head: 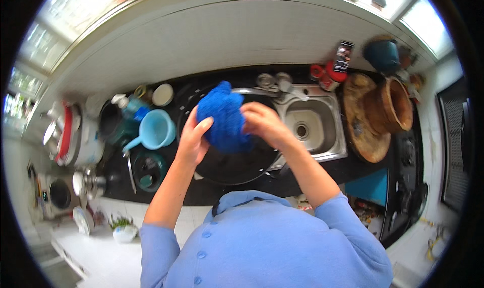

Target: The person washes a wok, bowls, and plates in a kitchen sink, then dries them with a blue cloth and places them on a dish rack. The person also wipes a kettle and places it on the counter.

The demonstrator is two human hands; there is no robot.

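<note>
A bunched blue cloth with a towel-like texture is held up in front of me. My left hand grips its left side, thumb across the front. At its right edge are the curled, slightly blurred fingers of my right hand, which hold the cloth there. Below both hands lies a large round black pan or tray with a thin pale rim. The cloth and hands hide part of it. A curved metal faucet shows just behind the cloth.
Right of the pan is a steel sink, then a wooden board bearing a brown clay pot. A phone leans near red-lidded jars. Leftward stand a light-blue dipper, a pump bottle and a knife-like utensil.
</note>
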